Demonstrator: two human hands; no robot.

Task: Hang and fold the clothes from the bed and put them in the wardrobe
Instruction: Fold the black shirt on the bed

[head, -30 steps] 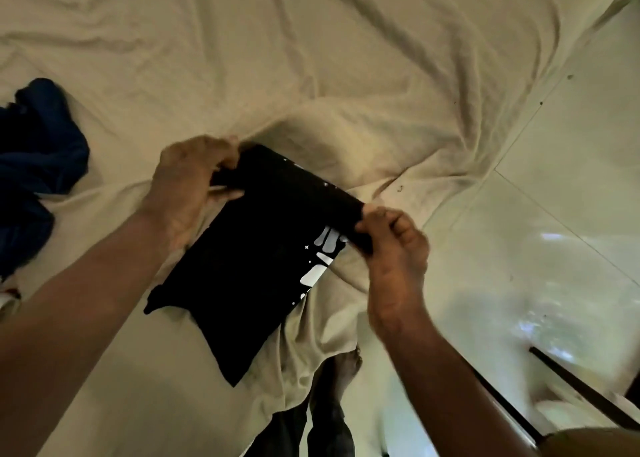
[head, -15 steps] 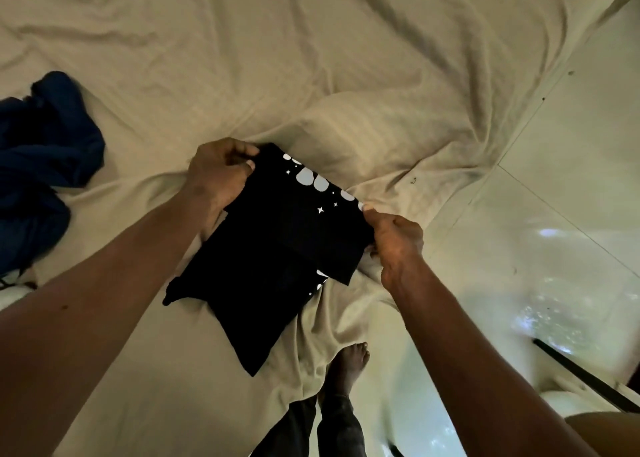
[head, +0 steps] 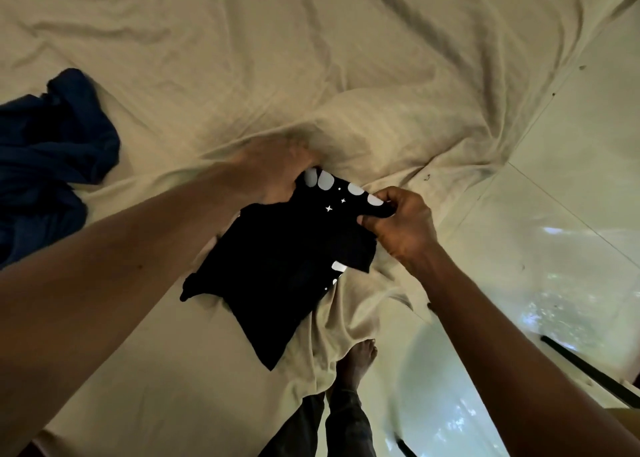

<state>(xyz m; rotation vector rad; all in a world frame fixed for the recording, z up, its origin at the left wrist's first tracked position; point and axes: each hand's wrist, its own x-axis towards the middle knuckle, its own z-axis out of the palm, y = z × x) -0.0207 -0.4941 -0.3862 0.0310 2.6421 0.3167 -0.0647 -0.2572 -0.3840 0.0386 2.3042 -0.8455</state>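
Left hand (head: pixel 273 172) (motion-blurred) grips, right hand (head: pixel 403 230) pinches, the far corners of a folded black T-shirt (head: pixel 284 266) printed with white ovals and stars, its length running toward the person, near the right edge of the cream bedsheet (head: pixel 311 58).

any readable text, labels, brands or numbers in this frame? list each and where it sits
None readable.
The black shirt carries only white print, rounded shapes and small stars, with no letters or numbers.
The blue garment and the bedsheet show no label, tag or writing.
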